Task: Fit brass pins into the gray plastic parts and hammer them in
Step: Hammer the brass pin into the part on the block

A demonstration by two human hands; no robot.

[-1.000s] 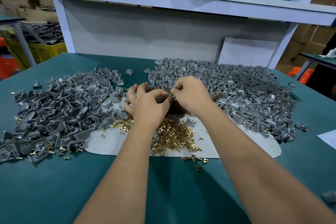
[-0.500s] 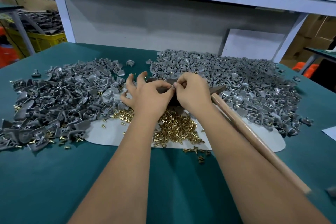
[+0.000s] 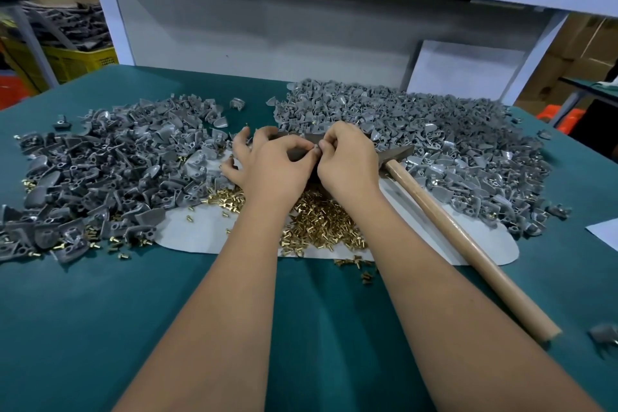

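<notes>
Brass pins (image 3: pixel 321 221) heap just below both hands — close for picking. Left hand (image 3: pixel 271 164) and right hand (image 3: pixel 347 160) pinch a small gray part together, likely seating a pin; hammer (image 3: pixel 451 227) lies right.

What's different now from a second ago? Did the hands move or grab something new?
Mostly the view tipped down, so the hammer lying on the table at the right now shows fully; it was hidden a second ago. Nothing new was grabbed or let go. The left hand and right hand still meet fingertip to fingertip over the brass pins, pinching something too small to make out. The gray parts lie as before.
</notes>
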